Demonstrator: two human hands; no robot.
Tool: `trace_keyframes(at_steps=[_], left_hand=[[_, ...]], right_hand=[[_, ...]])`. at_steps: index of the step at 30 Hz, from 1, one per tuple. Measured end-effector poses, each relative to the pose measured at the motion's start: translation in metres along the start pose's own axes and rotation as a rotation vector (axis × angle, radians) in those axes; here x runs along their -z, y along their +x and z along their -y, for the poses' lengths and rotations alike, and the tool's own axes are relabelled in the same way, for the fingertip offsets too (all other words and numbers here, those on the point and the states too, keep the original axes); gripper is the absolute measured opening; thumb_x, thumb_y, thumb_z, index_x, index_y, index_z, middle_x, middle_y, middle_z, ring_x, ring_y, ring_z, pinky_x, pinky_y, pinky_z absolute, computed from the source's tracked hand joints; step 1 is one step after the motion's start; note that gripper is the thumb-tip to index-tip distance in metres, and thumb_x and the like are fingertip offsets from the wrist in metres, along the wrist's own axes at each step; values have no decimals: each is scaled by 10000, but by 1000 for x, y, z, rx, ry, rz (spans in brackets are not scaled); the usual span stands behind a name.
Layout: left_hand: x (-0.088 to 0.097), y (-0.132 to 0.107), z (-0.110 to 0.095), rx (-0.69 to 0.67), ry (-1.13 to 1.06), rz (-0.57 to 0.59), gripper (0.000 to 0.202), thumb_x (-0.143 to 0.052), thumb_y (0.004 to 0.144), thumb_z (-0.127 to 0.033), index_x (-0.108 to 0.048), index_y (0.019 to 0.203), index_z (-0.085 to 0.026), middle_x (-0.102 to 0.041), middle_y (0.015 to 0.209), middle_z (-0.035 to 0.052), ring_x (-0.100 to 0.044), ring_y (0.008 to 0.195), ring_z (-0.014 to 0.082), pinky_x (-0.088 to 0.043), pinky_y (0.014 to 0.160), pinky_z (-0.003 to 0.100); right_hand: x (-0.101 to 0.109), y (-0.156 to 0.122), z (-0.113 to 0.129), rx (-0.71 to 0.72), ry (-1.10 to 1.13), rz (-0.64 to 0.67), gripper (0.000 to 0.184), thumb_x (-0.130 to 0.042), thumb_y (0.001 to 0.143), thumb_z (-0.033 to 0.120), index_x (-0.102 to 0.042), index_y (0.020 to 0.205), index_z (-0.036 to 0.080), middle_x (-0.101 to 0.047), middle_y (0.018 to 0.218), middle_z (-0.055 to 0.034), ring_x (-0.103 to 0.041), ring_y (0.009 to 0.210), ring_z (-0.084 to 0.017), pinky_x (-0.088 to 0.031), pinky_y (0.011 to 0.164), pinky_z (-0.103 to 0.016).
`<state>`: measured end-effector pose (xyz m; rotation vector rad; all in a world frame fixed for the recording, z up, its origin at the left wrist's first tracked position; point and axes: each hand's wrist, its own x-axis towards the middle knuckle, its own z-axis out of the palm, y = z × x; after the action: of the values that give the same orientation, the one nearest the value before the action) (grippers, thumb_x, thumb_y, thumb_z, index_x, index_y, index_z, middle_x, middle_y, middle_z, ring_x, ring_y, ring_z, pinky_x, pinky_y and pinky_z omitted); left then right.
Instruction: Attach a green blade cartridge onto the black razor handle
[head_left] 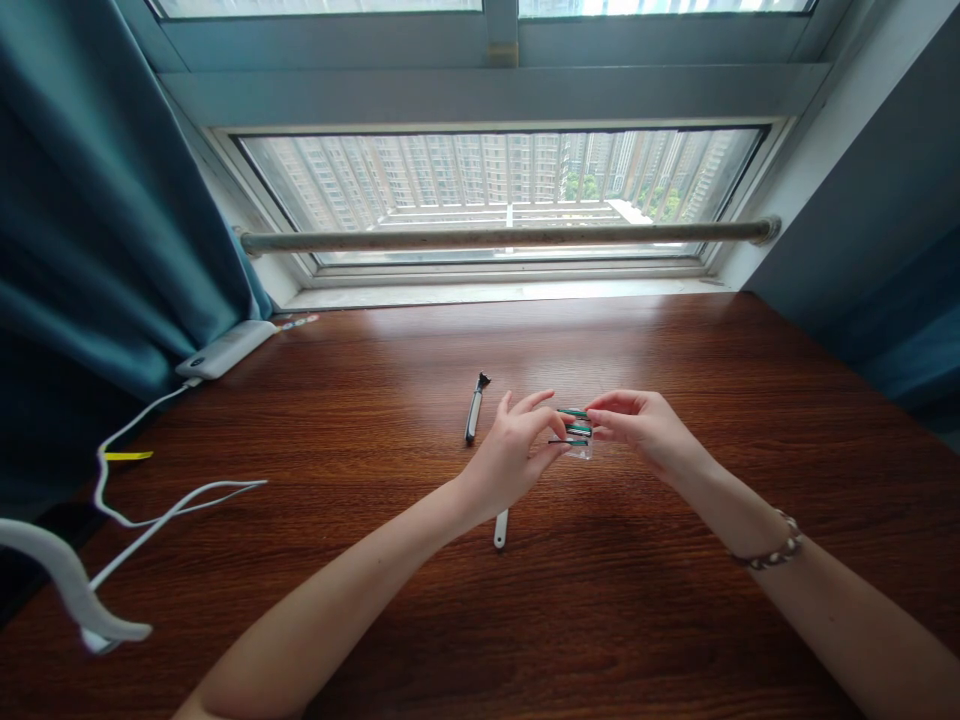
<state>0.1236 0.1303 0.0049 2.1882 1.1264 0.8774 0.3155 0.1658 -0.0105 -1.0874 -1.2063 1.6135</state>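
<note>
Above the middle of a dark wooden table, a person's left hand and right hand meet on a small clear blade pack, whose green-edged cartridges sit stacked one over another. Both hands close on it from opposite ends, the left with thumb and fingertips at the pack's left side, the right pinching its right side; whether the pack touches the wood cannot be told. A beaded bracelet circles the right wrist. Just beyond the left hand, toward the table's far edge, a razor handle lies flat with its dark head pointing at the window, apart from both hands. The rounded white tip of a second slim object shows from under the left wrist; what it is cannot be told. At the far left corner a white power bank rests by a teal curtain, its white cable looping along the left edge past a yellow tag. A window with a rail across it runs behind the far edge
</note>
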Motion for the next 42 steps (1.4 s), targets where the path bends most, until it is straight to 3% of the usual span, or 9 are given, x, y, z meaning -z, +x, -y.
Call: trace_keyframes(at_steps=[4, 8, 16, 24, 30, 33, 36, 39, 42], left_hand=[[0, 0, -1, 14, -47, -7, 48, -500, 794, -174, -480, 755, -193, -618, 1051, 28, -344, 1225, 194, -71, 1023, 492], [5, 2, -3, 64, -228, -122, 68, -528, 780, -195, -490, 728, -173, -601, 1076, 66, -366, 1208, 198, -174, 1019, 442], [10, 10, 20, 343, -738, -341, 194, -642, 693, -294, -545, 735, -132, -620, 912, 74, -563, 899, 175, -407, 828, 315], [-3, 15, 53, 772, -1102, -237, 258, -739, 581, -249, -570, 720, -112, -608, 784, 66, -584, 696, 122, -446, 593, 216], [-9, 14, 55, 814, -1174, -212, 223, -734, 587, -158, -568, 726, -106, -628, 785, 77, -614, 680, 128, -484, 587, 206], [-10, 14, 55, 785, -1204, -210, 210, -719, 601, -118, -559, 733, -91, -641, 793, 103, -632, 727, 155, -505, 668, 230], [-11, 13, 53, 761, -1230, -206, 210, -713, 607, -101, -548, 737, -83, -647, 786, 114, -635, 788, 183, -503, 752, 261], [-15, 11, 50, 739, -1237, -183, 216, -722, 598, -108, -546, 722, -85, -648, 764, 107, -634, 805, 194, -495, 785, 278], [-22, 7, 45, 718, -1228, -139, 217, -733, 585, -128, -554, 697, -84, -642, 725, 87, -636, 738, 171, -494, 777, 288]], right_hand=[[-1, -1, 1, -7, 8, 1, 219, -742, 591, 275, -656, 729, 128, -655, 736, -44, -608, 690, -139, -500, 647, -241], [5, 5, -2, -2, 3, -24, 227, -751, 571, 278, -661, 719, 130, -655, 726, -45, -606, 684, -145, -506, 651, -256], [50, 43, -35, 79, -151, -278, 292, -775, 497, 320, -682, 697, 129, -666, 687, -66, -624, 668, -186, -524, 672, -309], [86, 67, -58, 189, -336, -475, 338, -726, 524, 397, -696, 742, 140, -675, 727, -76, -618, 653, -214, -508, 614, -338], [96, 70, -55, 241, -537, -574, 300, -693, 555, 394, -708, 725, 147, -673, 678, -82, -550, 479, -167, -452, 580, -330], [85, 62, -48, 280, -561, -581, 330, -641, 614, 424, -699, 782, 147, -675, 759, -100, -586, 592, -202, -453, 606, -325], [55, 47, -40, 320, -549, -510, 345, -594, 672, 441, -683, 825, 145, -665, 811, -104, -593, 705, -214, -457, 635, -314], [15, 29, -36, 295, -484, -258, 383, -578, 697, 452, -654, 922, 151, -656, 779, -70, -583, 612, -164, -462, 529, -269], [-15, 14, -38, 217, -227, 42, 418, -602, 705, 399, -581, 1050, 165, -637, 825, -57, -579, 666, -147, -449, 522, -240]])
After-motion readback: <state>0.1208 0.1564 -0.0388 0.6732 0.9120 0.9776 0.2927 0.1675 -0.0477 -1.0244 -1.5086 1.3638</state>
